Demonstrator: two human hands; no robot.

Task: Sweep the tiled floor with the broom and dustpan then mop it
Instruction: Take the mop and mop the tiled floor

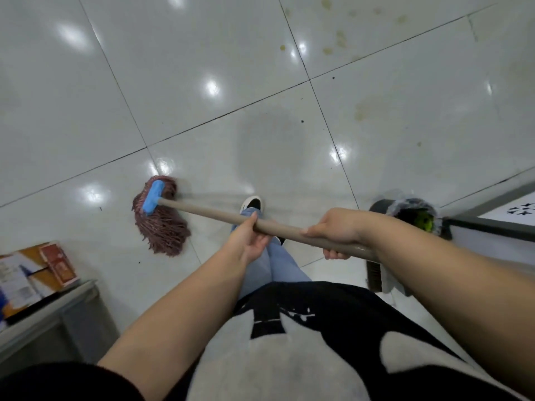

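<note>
— Both hands, left hand (252, 241) and right hand (337, 235), wrap the mop handle (220, 215)?
— Yes; you've spaced them for leverage. The mop head (162, 218) rests on the tiled floor (202, 68), near left; far-right stains (338, 41) remain.

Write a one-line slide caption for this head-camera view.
Both hands, left and right, grip the mop handle while the reddish mop head rests on the glossy tiled floor.

mop head (160, 214) lies on the floor (202, 68) at left, bin (411, 214) at right, box (31, 273) on the near-left shelf (55, 311).
</note>
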